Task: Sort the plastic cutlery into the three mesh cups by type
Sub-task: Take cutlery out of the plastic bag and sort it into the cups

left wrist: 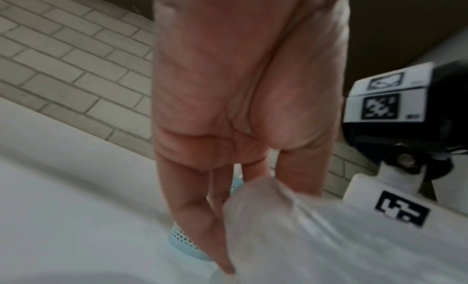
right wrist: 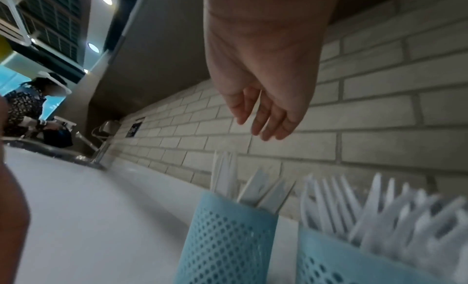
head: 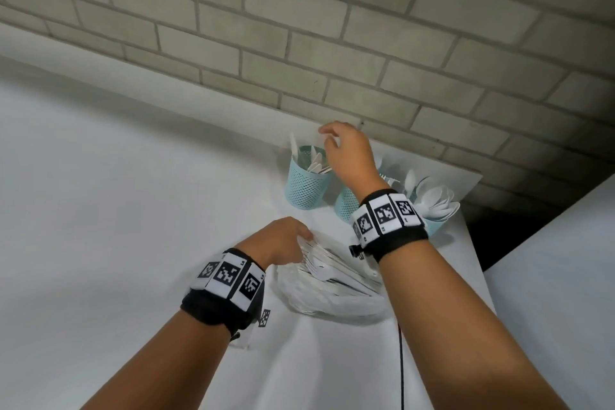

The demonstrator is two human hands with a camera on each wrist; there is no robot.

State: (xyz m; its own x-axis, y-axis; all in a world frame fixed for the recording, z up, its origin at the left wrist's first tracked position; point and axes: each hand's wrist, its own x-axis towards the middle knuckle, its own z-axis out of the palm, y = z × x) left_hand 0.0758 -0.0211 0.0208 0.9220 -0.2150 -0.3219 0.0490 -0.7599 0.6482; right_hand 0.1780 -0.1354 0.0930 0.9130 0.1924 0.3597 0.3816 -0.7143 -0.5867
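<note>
Three light-blue mesh cups stand by the brick wall. The left cup (head: 305,184) (right wrist: 228,238) holds knives. The middle cup (head: 344,206) (right wrist: 354,258), half hidden behind my right wrist, holds forks, and the right cup (head: 436,228) holds spoons. My right hand (head: 332,143) (right wrist: 263,126) hovers just above the knife cup with relaxed fingers and holds nothing. A clear plastic bag (head: 332,299) (left wrist: 316,238) of mixed white cutlery (head: 336,268) lies in front of the cups. My left hand (head: 301,240) (left wrist: 266,228) pinches the bag's edge between thumb and fingers.
The white counter (head: 116,210) ends at a corner right of the spoon cup, with a dark gap and another white surface (head: 559,276) beyond. A black cable (head: 401,359) hangs near my right forearm. Far along the counter are a sink tap (right wrist: 97,148) and another person (right wrist: 25,108).
</note>
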